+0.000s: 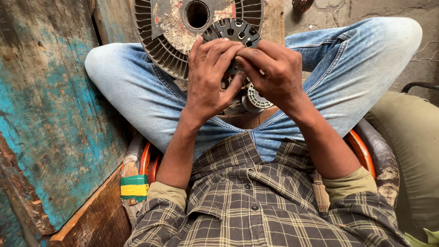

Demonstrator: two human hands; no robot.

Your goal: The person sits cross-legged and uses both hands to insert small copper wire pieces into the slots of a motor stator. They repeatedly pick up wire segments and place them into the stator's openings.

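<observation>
I sit cross-legged in blue jeans and a checked shirt. Both hands meet in front of me over a round dark metal stator core [233, 31] with slots around its ring. My left hand [210, 75] wraps its fingers over the lower left of the core. My right hand [272, 68] grips it from the right, fingertips pinched at the rim. The lower half of the core is hidden behind my fingers. Just below my hands a small white ribbed spool [257, 100] peeks out between my legs.
A large round grey slotted disc [167, 32] with a centre hole leans behind the core. A worn blue-painted wooden board [50, 114] stands on the left. An orange-rimmed seat [363, 148] is under me, and an olive cushion [409, 151] lies to the right.
</observation>
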